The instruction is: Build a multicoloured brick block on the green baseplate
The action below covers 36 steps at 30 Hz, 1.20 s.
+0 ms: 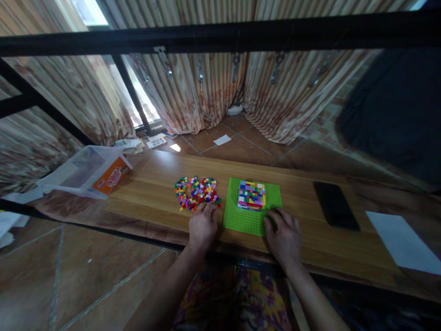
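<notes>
Many small coloured building bricks (pixel 195 191) lie in a loose pile on the wooden board. My left hand (pixel 204 223) is at the pile's near edge, its fingers drawn together at the bricks; what is between them, if anything, is hidden. To the right lies a green studded baseplate (pixel 237 220). On it stands a low, square block of multicoloured bricks (pixel 251 195), built up in layers. My right hand (pixel 284 232) rests at the baseplate's near right corner, beside the block. Its fingers are curved, with a gap between thumb and forefinger and no brick visible there.
A clear plastic box (pixel 82 172) with an orange label stands at the board's left end. A black phone-like slab (pixel 336 205) lies on the wooden board (pixel 155 197) at right, near a white sheet (pixel 404 239). A dark metal rail (pixel 220 39) crosses above, before curtains.
</notes>
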Available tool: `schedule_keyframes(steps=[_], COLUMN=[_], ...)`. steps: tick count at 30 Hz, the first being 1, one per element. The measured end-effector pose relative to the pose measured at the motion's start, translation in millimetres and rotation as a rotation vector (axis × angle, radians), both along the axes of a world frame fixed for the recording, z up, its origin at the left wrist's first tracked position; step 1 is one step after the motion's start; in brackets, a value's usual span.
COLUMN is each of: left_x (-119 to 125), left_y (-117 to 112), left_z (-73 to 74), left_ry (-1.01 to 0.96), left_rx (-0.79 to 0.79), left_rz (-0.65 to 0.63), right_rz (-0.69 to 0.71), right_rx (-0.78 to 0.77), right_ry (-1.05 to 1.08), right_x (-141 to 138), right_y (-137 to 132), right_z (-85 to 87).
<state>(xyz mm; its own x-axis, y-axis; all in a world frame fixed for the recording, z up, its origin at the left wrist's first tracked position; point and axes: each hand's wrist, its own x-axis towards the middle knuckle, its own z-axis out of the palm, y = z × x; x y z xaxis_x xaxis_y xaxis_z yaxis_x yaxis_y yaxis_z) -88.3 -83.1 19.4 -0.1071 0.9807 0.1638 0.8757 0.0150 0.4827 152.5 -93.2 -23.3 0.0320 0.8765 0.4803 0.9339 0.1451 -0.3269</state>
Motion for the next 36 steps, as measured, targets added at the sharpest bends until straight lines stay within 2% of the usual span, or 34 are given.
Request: schedule_keyframes(steps=[3, 7, 10, 13, 22, 26, 30, 36], left_x=[13, 42, 62, 73, 74, 74, 71, 71], left_y=[5, 17, 26, 33, 47, 45, 40, 36], left_z=[8.3, 19.3, 20.2, 17.2, 15.8, 11.3, 7.7, 9.9], left_ry=[-0.094, -0.172, -0.147, -0.104, 0.003, 0.047, 0.106, 0.141], left_rx=[0.088, 0.165, 0.178, 0.173, 0.18, 0.196, 0.222, 0.25], left_rz=[-0.108, -0.282, -0.363, -0.387, -0.425, -0.419, -0.483, -0.535], right_rz=[0.001, 0.001, 0.003, 0.012, 0.007, 0.008, 0.011, 0.01], right_rx=[0.0, -0.004, -0.009, -0.021, -0.038, -0.043, -0.032, -0.029], right_ry=[0.008, 0.013, 0.017, 0.028, 0.033, 0.041, 0.038, 0.046], right_x=[-1, -1, -1, -1, -2, -2, -2, -3], right_y=[0, 1, 1, 0, 0, 0, 0, 0], right_z=[0.4, 0.3, 1.2, 2.9, 4.4, 3.6, 4.7, 5.4])
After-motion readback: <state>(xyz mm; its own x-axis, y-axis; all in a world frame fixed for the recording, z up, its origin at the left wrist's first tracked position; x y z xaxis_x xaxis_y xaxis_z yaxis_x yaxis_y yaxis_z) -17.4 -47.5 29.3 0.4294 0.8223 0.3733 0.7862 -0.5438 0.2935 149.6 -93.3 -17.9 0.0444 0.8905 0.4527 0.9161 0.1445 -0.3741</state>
